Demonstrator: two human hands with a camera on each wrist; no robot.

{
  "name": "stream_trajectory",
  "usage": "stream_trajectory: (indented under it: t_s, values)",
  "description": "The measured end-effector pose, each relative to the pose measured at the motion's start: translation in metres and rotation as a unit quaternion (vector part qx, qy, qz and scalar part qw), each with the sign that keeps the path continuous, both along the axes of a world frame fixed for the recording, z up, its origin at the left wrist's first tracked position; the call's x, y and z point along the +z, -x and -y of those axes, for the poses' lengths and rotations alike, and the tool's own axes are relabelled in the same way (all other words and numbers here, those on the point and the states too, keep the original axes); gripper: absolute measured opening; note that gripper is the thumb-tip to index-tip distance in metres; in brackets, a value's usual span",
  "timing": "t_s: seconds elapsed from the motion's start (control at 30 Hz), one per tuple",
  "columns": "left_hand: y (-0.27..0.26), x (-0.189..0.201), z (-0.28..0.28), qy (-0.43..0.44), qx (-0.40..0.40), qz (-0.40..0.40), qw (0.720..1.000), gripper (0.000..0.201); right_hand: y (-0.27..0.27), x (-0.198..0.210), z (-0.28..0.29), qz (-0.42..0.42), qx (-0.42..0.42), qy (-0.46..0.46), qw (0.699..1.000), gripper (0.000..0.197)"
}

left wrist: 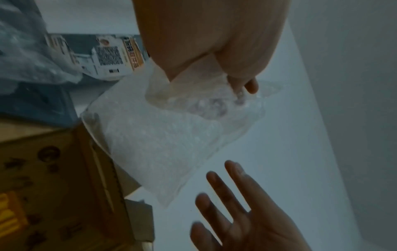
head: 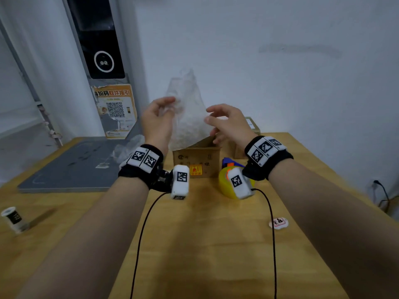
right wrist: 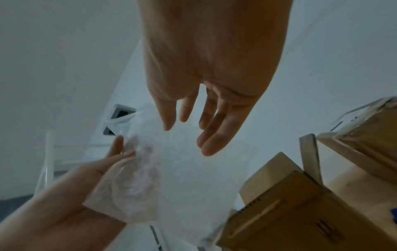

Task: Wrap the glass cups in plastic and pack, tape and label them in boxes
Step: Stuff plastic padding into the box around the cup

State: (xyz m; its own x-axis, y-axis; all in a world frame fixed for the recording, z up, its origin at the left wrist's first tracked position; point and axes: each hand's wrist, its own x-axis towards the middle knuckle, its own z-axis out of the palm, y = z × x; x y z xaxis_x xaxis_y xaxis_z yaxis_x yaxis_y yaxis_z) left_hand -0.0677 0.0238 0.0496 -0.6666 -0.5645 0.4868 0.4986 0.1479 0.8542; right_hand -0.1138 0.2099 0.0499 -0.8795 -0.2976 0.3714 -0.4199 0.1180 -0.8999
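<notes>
A sheet of clear bubble wrap [head: 187, 117] stands up out of an open cardboard box [head: 195, 161] at the table's far side. My left hand [head: 160, 117] holds the wrap's upper left part, with a bunched lump of it in the palm and the fingers [left wrist: 251, 84] curled round it. My right hand [head: 224, 124] hovers just right of the sheet, fingers spread and straight [right wrist: 206, 141], holding nothing. I cannot make out a glass cup inside the wrap.
A yellow tape dispenser [head: 226, 184] lies by the box under my right wrist. A second cardboard box [head: 250, 134] stands behind it. A grey mat [head: 69, 169] with more plastic [head: 127, 147] covers the left; a small white roll [head: 13, 219] and a label sticker [head: 278, 223] lie near.
</notes>
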Motion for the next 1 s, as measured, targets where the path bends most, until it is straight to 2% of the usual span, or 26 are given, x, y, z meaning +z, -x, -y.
stream_trajectory:
  t_s: [0.1,0.2,0.3,0.37,0.43,0.5,0.53,0.6,0.67,0.77,0.83,0.9,0.93,1.0]
  values:
    - [0.011,0.006,-0.011,-0.007,-0.091,0.007,0.996,0.033,0.001,0.013,-0.002,0.013,0.029,0.036,0.999,0.04]
    - [0.018,0.015,-0.024,0.058,-0.139,0.035,0.988,0.031,0.01,0.022,-0.003,0.02,0.025,0.03,0.999,0.05]
    - [0.023,0.027,-0.031,0.097,-0.177,0.059,0.978,0.02,0.028,0.026,-0.003,0.03,-0.006,0.028,0.999,0.051]
    - [0.035,0.034,-0.028,0.104,-0.19,0.103,0.971,0.024,0.043,0.026,-0.003,-0.023,-0.065,-0.012,0.998,0.047]
    - [0.052,0.034,-0.023,0.104,-0.221,0.163,0.956,0.025,0.057,0.023,0.0,-0.093,-0.095,-0.066,0.989,0.034]
    - [0.068,0.024,-0.017,0.09,-0.242,0.22,0.94,0.026,0.067,0.018,0.008,-0.115,-0.076,-0.138,0.981,0.014]
    - [0.075,0.018,-0.013,0.077,-0.244,0.242,0.936,0.028,0.069,0.015,0.013,-0.092,-0.049,-0.177,0.979,0.012]
    - [0.087,0.002,-0.004,0.062,-0.234,0.279,0.929,0.031,0.076,0.003,0.024,-0.049,0.008,-0.287,0.957,0.019]
    - [0.094,-0.006,0.008,0.089,-0.201,0.292,0.931,0.025,0.086,-0.014,0.033,-0.042,0.065,-0.402,0.912,0.028]
    - [0.094,-0.005,0.027,0.132,-0.134,0.254,0.949,0.018,0.091,-0.034,0.04,0.0,0.124,-0.487,0.865,0.068]
    - [0.09,-0.004,0.042,0.162,-0.052,0.234,0.957,0.023,0.095,-0.045,0.042,-0.013,0.118,-0.48,0.87,0.067]
    - [0.084,-0.006,0.057,0.187,0.016,0.273,0.943,0.025,0.097,-0.052,0.043,-0.028,0.1,-0.439,0.892,0.047]
    - [0.08,-0.008,0.063,0.193,0.027,0.323,0.926,0.028,0.097,-0.053,0.043,-0.029,0.096,-0.42,0.902,0.039]
    - [0.072,-0.013,0.067,0.147,-0.02,0.408,0.901,0.028,0.095,-0.053,0.041,-0.024,0.094,-0.397,0.913,0.033]
